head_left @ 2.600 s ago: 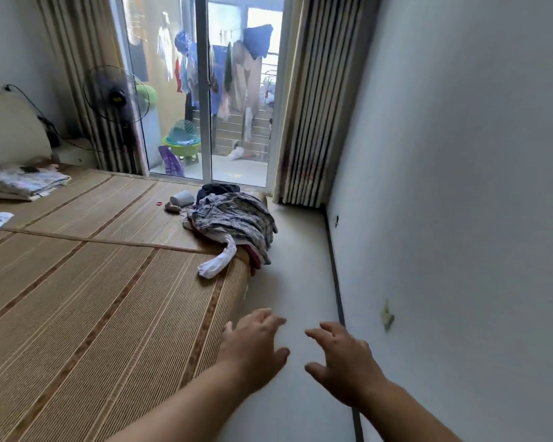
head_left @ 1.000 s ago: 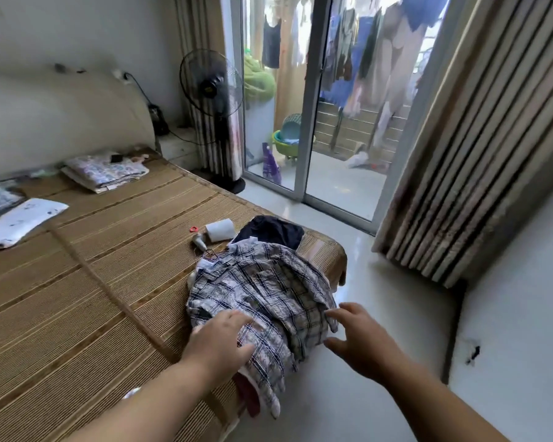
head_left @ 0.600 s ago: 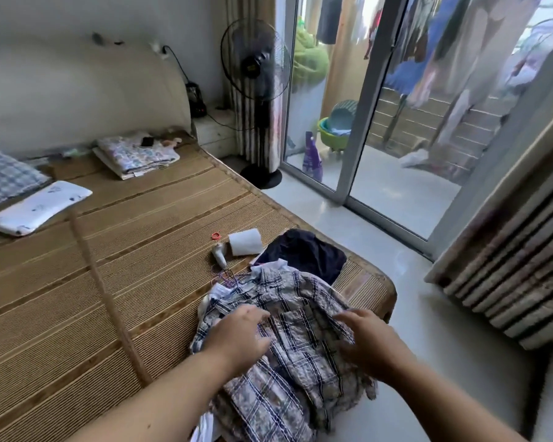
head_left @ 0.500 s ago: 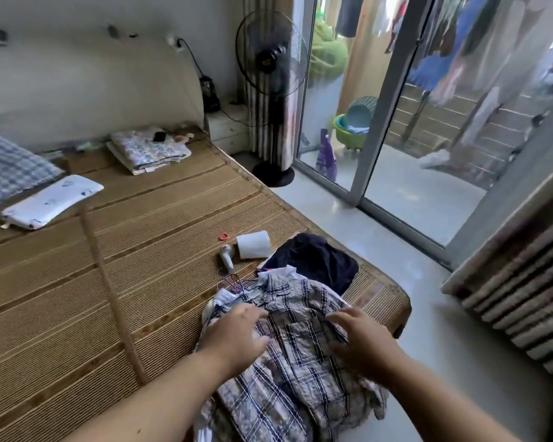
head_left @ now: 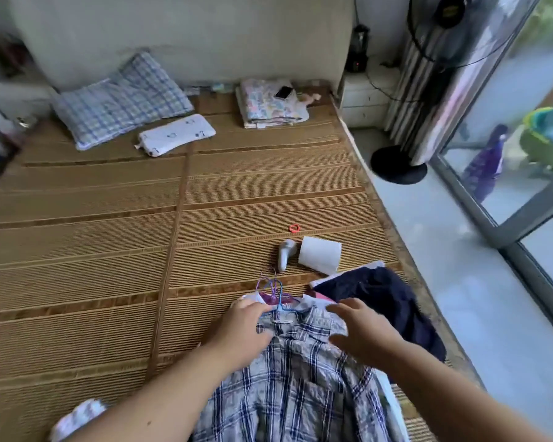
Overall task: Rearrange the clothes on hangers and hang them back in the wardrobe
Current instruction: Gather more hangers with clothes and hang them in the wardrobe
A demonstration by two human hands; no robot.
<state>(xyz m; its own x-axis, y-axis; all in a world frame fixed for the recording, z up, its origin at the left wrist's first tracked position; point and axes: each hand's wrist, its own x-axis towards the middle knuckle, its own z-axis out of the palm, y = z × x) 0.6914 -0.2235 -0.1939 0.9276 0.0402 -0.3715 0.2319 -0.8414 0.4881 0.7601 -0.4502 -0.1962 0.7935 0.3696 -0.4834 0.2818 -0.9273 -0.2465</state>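
Observation:
A blue-and-white plaid shirt (head_left: 300, 387) lies on top of a clothes pile at the near edge of the bed. The hooks of thin blue and purple wire hangers (head_left: 271, 288) stick out past its collar. My left hand (head_left: 245, 328) grips the shirt at the left side of the collar, fingers and thumb curled round the fabric. My right hand (head_left: 361, 330) is spread with straight fingers over the right side of the collar. A dark navy garment (head_left: 383, 301) lies to the right, partly under the shirt. A pink garment peeks out under the collar.
The bed has a woven mat (head_left: 109, 244). On it lie a tissue roll (head_left: 320, 254), a grey device (head_left: 284, 254), a red hair tie (head_left: 295, 228), pillows (head_left: 118, 100) and a folded blanket (head_left: 270, 103). A standing fan (head_left: 399, 164) and glass doors (head_left: 508, 173) are to the right.
I walked up to the bed and my view turned left toward the headboard. Both hands slid from the shirt's body up to its collar, and the left now grips it.

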